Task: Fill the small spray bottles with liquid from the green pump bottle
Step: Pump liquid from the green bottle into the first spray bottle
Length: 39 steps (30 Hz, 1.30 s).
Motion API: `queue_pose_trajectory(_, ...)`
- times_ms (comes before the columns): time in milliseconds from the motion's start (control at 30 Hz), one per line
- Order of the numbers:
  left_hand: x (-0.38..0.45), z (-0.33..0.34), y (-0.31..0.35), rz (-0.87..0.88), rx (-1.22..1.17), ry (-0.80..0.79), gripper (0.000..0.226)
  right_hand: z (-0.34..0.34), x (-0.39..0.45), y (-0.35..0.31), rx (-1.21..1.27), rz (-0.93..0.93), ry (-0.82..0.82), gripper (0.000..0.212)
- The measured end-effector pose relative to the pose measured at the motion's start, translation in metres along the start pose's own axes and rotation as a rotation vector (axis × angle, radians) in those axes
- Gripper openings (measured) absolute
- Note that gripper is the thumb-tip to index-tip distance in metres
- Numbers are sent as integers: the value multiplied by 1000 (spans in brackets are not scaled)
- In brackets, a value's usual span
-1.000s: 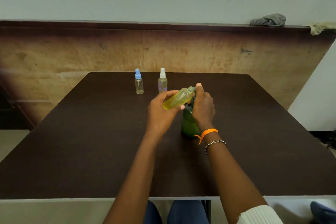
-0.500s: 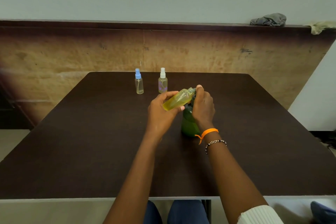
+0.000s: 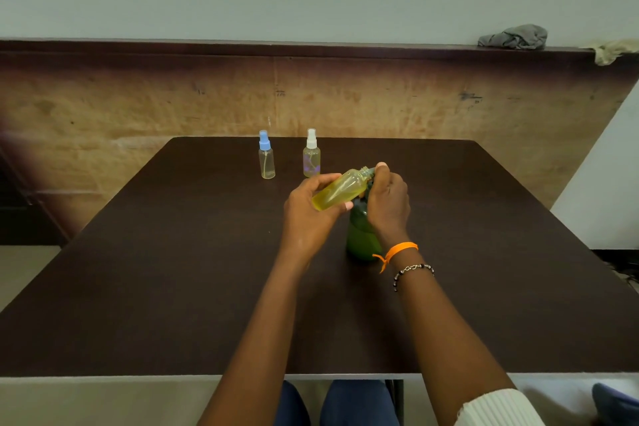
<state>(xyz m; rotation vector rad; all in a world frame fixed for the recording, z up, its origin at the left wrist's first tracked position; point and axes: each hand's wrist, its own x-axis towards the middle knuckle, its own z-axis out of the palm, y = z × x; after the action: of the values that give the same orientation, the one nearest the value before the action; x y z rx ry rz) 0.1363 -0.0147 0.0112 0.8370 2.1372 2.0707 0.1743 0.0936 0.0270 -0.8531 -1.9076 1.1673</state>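
Yellow-filled bottle [image 3: 340, 189]: uncapped, tilted, mouth at the pump, above the table [image 3: 173, 287] centre.
Left hand [image 3: 311, 214]: wrapped around it.
Right hand [image 3: 387, 201]: closed over the green pump bottle [image 3: 361, 239].
Spill risk: mouth slipping off the spout.
Far edge: two capped bottles [image 3: 266, 157].

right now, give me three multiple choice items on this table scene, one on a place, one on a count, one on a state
1. Where does the green pump bottle stand?
A. under the right hand
B. beside the blue-capped bottle
C. on the ledge

2. How many capped spray bottles stand at the table's far end?
A. one
B. two
C. four

3. The bottle in the left hand is
A. upright, capped
B. tilted, uncapped
C. lying on the table

Answers: 1 A, the hand covers its top. 2 B, blue-capped and white-capped bottle. 3 B, the yellow bottle shows an open threaded neck.
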Motion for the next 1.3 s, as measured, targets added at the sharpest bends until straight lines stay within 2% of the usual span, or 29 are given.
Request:
queue_pose_trajectory(300, 0, -2, 5, 8, 6, -7, 44, 0, -7, 4, 2, -57, -3, 61)
queue_pose_trajectory(733, 0, -2, 3, -3, 9, -17, 42, 3, -1, 4, -8, -42, 49, 52)
queue_pose_trajectory(1100, -1, -3, 6, -4, -22, -19, 42, -1, -4, 1, -4, -24, -19, 58)
queue_pose_trajectory(1300, -1, -2, 1, 5, 2, -25, 42, 2, -2, 4, -15, -24, 50, 50)
